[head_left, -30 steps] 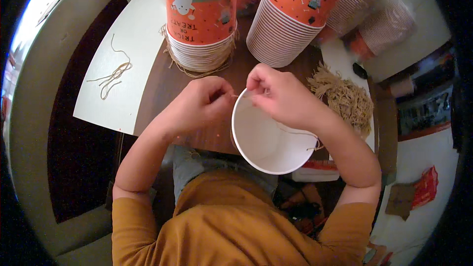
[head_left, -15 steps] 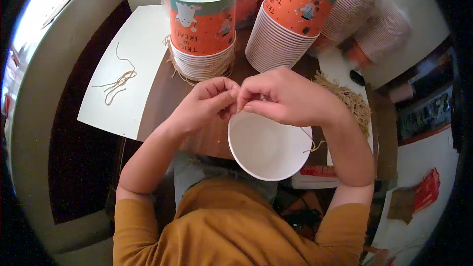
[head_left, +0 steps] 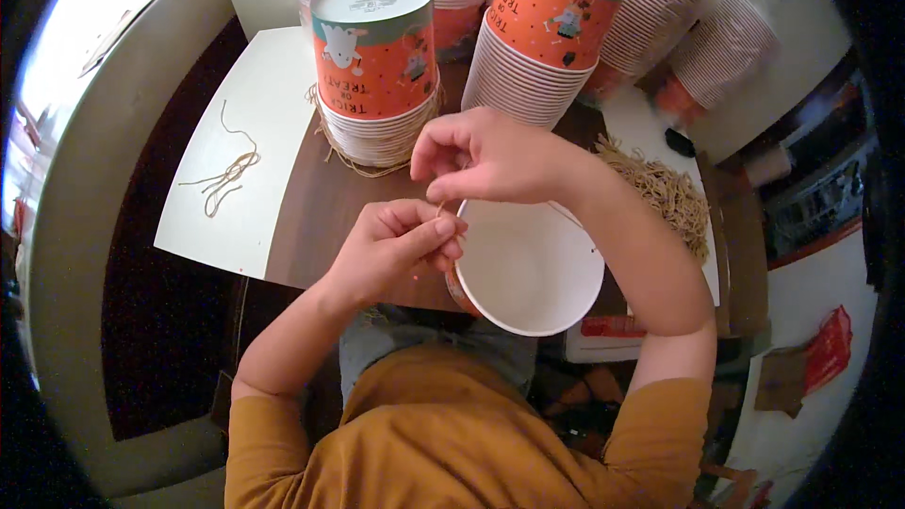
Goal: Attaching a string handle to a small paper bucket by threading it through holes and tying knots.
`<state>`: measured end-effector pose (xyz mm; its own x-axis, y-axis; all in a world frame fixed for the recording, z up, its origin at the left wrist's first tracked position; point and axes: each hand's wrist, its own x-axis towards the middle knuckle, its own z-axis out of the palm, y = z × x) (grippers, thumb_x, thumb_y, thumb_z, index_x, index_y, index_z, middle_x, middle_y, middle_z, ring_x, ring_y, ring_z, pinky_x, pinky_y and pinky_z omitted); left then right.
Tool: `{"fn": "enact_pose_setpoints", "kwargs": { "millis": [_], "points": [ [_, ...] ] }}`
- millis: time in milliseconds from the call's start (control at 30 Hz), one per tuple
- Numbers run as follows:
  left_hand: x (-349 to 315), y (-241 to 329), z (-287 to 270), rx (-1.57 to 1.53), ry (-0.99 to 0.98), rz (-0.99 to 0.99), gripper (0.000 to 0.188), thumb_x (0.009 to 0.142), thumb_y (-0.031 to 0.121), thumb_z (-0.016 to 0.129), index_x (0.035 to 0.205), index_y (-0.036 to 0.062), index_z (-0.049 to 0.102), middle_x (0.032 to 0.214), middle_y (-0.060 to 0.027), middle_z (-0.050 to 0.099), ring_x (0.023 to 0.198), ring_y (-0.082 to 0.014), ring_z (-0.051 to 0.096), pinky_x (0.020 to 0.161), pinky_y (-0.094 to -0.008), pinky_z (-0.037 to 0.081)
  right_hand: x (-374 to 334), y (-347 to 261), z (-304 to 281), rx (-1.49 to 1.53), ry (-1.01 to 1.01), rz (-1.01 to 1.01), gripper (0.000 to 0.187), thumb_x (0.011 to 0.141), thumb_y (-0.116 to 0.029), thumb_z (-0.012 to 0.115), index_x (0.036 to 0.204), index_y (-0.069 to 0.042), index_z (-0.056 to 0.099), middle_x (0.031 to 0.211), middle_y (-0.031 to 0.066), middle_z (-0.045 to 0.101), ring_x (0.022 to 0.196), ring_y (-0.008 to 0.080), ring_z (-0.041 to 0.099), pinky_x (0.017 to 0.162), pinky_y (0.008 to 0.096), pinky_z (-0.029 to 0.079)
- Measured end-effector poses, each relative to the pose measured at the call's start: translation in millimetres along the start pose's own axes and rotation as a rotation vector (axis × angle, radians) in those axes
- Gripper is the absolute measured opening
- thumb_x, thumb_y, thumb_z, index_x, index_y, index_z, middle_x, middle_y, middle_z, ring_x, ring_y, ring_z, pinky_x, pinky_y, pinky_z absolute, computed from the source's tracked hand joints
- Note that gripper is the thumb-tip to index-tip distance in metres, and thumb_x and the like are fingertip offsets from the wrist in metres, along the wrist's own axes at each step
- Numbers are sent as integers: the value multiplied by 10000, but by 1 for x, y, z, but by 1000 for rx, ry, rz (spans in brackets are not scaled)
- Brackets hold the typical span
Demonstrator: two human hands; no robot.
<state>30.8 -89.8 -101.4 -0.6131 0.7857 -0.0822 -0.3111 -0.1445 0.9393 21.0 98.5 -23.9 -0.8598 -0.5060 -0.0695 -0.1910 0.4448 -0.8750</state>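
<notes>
Tan cord [head_left: 441, 210] was pinched by your left hand [head_left: 391, 243] beside the bucket [head_left: 533, 273]; whether your right hand [head_left: 500, 158], over its far rim, gripped was unclear; a slack pinch risked losing it.

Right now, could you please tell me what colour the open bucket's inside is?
The open bucket's inside is white, showing best in the head view.

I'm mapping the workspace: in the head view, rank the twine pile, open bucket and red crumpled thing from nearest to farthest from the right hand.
1. Open bucket, just below the right hand.
2. Twine pile, to its right.
3. Red crumpled thing, far lower right.
</notes>
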Motion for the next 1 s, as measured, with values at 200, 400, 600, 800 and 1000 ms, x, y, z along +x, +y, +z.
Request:
{"fn": "enact_pose_setpoints", "kwargs": {
  "millis": [200, 400, 600, 800, 1000],
  "points": [
    [1, -14, 13, -360, 64, 83, 182, 947, 144, 538, 1006, -9, 616, 827, -51, 651, 718, -100, 616, 647, -213, 512, 1, 15, -12, -478, 279, -307, 109, 772, -69, 647, 872, -28, 632, 781, 52, 608, 709, 164, 582, 618, 302, 458],
    [-3, -19, 18, -180, 48, 212, 174, 951, 139, 532, 1022, 3, 614, 869, -59, 654, 763, -103, 606, 670, -223, 493, -58, -8, 15, -758, 479, -380, 106, 770, -156, 605, 774, -53, 631, 806, 111, 605, 813, 311, 583, 746, 427, 448],
    [4, -23, 20, -28, -38, 222, 165, 953, 117, 522, 1012, -10, 609, 910, -75, 661, 827, -105, 606, 713, -235, 483, -93, 31, 35, -490, 370, -153, 158, 763, -156, 641, 884, -55, 653, 869, 103, 611, 858, 294, 577, 785, 403, 436],
    [3, -20, 21, 33, -94, 251, 159, 950, 95, 517, 1008, -25, 604, 943, -88, 665, 874, -128, 622, 784, -259, 495, -95, 31, 50, -467, 486, -121, 157, 757, -164, 653, 884, -72, 649, 890, 71, 608, 889, 274, 562, 825, 386, 407],
    [3, -20, 24, -67, -104, 281, 138, 934, 72, 541, 1013, -23, 605, 940, -87, 664, 865, -128, 628, 775, -249, 496, -94, 32, 64, -557, 645, -181, 105, 730, -151, 663, 794, -95, 602, 837, 51, 579, 837, 268, 548, 754, 412, 397]
  ]
}}
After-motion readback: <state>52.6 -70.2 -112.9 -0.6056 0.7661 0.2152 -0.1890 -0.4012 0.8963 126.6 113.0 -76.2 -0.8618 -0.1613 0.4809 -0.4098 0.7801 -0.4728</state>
